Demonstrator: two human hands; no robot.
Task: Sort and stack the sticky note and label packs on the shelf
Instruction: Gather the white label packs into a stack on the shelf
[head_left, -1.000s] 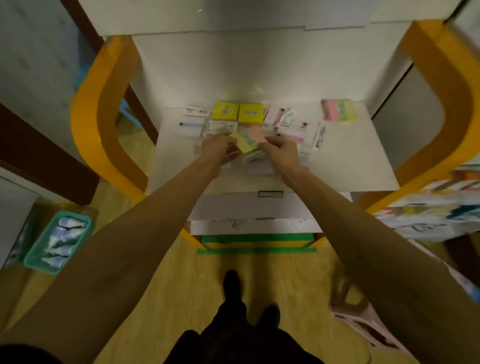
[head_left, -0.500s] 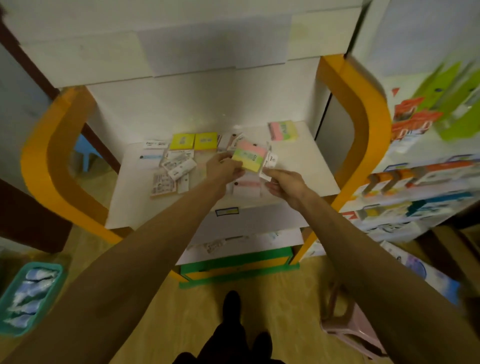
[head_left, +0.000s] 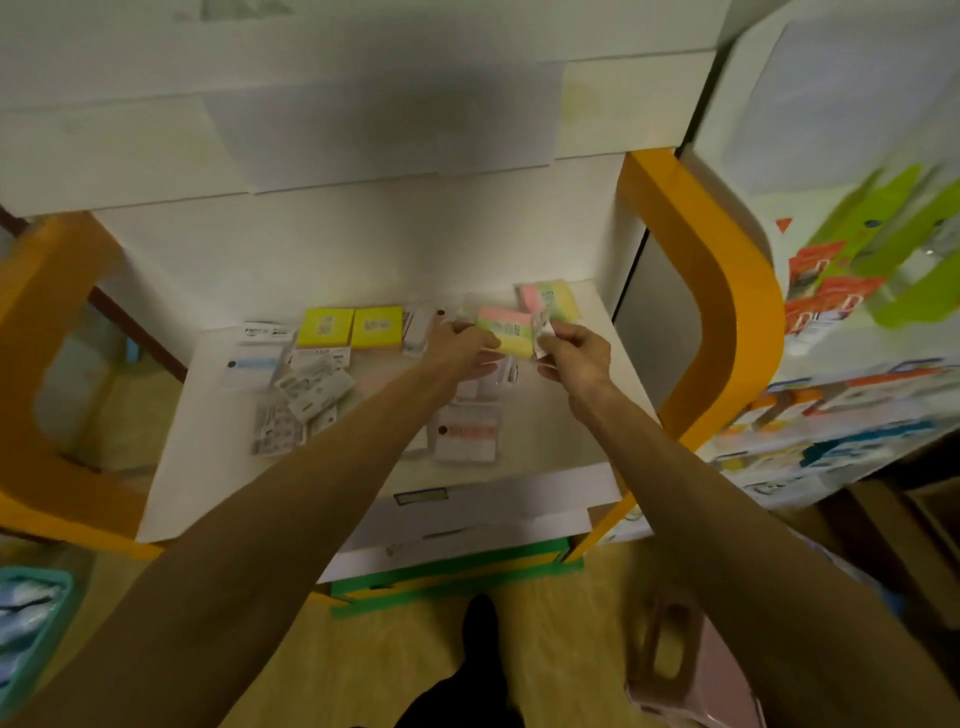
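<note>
Striped pack (head_left: 506, 332) moved right twd matching pack (head_left: 548, 300), left hand (head_left: 462, 345) fingers gripping it, right hand (head_left: 574, 356) pinching wrapper.

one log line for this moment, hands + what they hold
left hand: holds multicolour sticky note pack | right hand: pinches small white pack | matching pack: back right of shelf

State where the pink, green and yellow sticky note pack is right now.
Head view, right of centre: the multicolour pack is held between the left hand and the right hand, above the shelf.
</note>
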